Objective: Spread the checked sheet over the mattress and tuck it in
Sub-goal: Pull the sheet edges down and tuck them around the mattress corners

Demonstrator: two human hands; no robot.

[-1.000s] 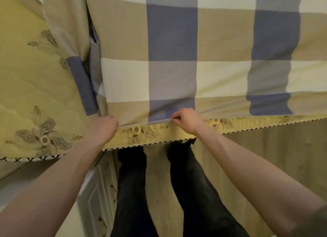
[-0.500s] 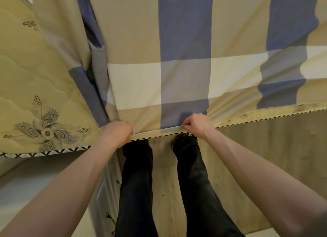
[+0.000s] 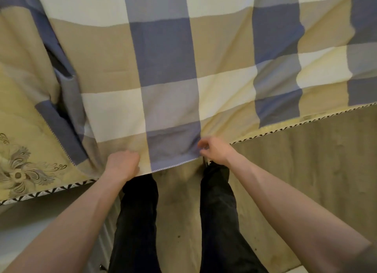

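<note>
The checked sheet [image 3: 169, 73], in blue, beige and cream squares, covers most of the yellow quilted mattress [image 3: 22, 130]. Its stitched hem hangs over the mattress's near edge between my hands. My left hand [image 3: 122, 164] grips the hem in a fist at the left. At the right end of that hem my right hand [image 3: 215, 150] pinches the cloth with curled fingers, slightly blurred. A folded-back flap of sheet [image 3: 61, 113] lies at the left, leaving the flower-patterned mattress corner bare. The mattress's black-and-white trim [image 3: 285, 129] shows to the right of my right hand.
I stand close against the bed's near edge, with my legs in dark trousers [image 3: 138, 221] below the hem. Beige floor [image 3: 306, 181] stretches to the right. A white cabinet front [image 3: 30, 232] stands at the lower left under the mattress corner.
Both hands have pulled the hem toward me, down over the mattress edge, so the strip of mattress once visible between them is now covered. The view has tilted.
</note>
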